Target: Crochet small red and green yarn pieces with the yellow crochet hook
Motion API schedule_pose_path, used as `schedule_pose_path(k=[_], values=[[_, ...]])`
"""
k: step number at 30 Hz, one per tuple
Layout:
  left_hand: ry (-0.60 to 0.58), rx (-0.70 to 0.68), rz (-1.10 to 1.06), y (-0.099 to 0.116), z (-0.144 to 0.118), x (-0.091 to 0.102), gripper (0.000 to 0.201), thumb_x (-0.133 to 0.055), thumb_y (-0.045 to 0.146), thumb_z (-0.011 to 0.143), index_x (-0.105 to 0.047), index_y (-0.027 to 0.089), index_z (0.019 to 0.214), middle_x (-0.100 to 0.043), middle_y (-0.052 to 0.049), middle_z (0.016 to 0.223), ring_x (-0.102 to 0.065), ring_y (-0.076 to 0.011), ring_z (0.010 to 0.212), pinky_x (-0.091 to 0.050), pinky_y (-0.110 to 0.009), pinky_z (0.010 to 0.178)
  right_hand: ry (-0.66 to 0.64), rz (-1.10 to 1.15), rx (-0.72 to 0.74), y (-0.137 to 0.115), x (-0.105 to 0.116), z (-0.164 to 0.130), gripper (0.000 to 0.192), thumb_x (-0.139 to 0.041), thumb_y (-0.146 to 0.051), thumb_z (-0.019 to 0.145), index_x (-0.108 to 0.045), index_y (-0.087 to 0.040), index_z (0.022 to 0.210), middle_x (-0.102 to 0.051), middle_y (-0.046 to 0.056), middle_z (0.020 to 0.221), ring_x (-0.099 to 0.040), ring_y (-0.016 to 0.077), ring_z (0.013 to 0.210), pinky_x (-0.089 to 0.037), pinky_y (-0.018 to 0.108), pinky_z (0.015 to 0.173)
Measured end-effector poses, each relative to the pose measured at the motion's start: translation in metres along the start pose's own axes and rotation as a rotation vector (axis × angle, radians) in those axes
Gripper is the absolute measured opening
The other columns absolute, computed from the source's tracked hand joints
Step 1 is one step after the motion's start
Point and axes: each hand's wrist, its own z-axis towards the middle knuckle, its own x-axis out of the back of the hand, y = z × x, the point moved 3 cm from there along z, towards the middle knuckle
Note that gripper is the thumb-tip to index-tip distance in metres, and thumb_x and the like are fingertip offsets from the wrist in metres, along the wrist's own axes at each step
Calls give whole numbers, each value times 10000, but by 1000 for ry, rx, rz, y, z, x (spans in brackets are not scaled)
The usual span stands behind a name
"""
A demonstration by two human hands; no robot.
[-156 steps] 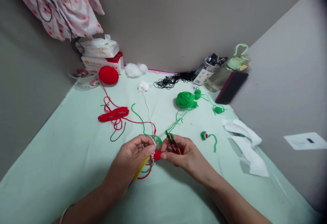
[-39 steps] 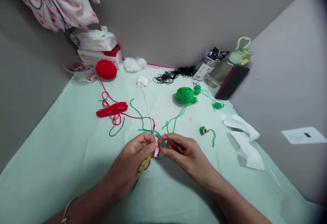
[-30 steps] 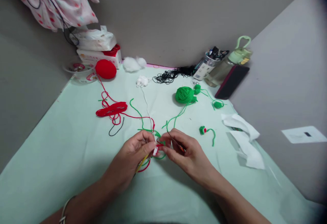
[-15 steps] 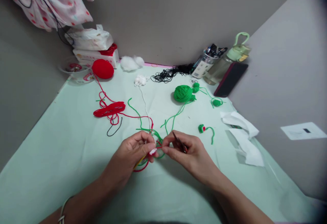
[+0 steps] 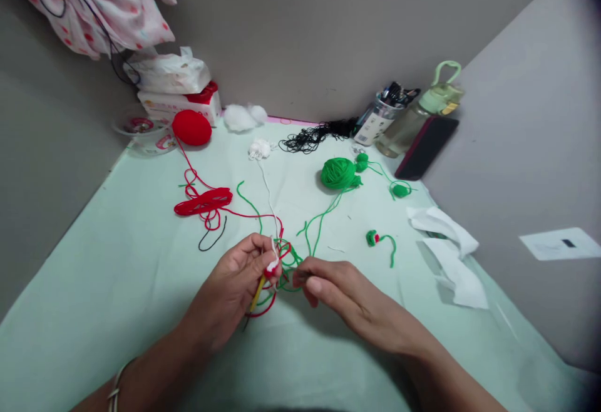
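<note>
While the left hand (image 5: 237, 280) is gripping the small red-and-white crochet piece (image 5: 271, 267) and a yellow hook (image 5: 257, 294) near the surface's front edge, the right hand (image 5: 340, 293) is now drawing back from it, fingers curled on something I cannot make out; half a second ago they were pinching at the piece. Green yarn (image 5: 313, 229) is trailing between them.

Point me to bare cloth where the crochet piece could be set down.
Free: the near-left cloth, beside the left hand and below the red yarn tangle. Also the near edge under both forearms. Crowded: the centre strands, the green yarn ball, the white tissue at right.
</note>
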Motion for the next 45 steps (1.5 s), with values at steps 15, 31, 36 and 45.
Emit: schedule_pose_path(k=[15, 31, 36, 45], values=[[-13, 61, -96, -5, -4, -4, 353, -936, 357, 763, -640, 195, 870, -658, 31, 706, -563, -100, 644, -435, -209, 613, 74, 109, -16, 4, -12, 11, 445, -467, -571, 1067, -664, -191, 946, -508, -25, 775, -445, 123, 699, -363, 268, 652], [-32, 87, -118, -7, -2, -6, 311, -931, 324, 772, -666, 181, 851, -662, 30, 715, -570, -86, 653, -465, -198, 662, 169, 128, 59, 0, -10, 12, 483, -508, -578, 1049, -745, -190, 886, -570, -15, 691, -479, 132, 651, -413, 266, 658], [-31, 92, -95, -9, -3, -5, 345, -937, 377, 760, -679, 179, 874, -680, 12, 786, -572, -96, 680, -474, -221, 675, 151, 56, 8, 5, -13, 11, 415, -542, -550, 1041, -714, -198, 906, -622, -8, 756, -488, 132, 669, -386, 263, 636], [-52, 98, -81, -7, -4, -7, 378, -935, 416, 765, -650, 187, 859, -638, 39, 734, -549, -85, 659, -438, -219, 652, 151, 18, 21, 2, -13, 12, 450, -500, -538, 1064, -697, -193, 853, -576, -24, 721, -451, 119, 649, -378, 266, 637]])
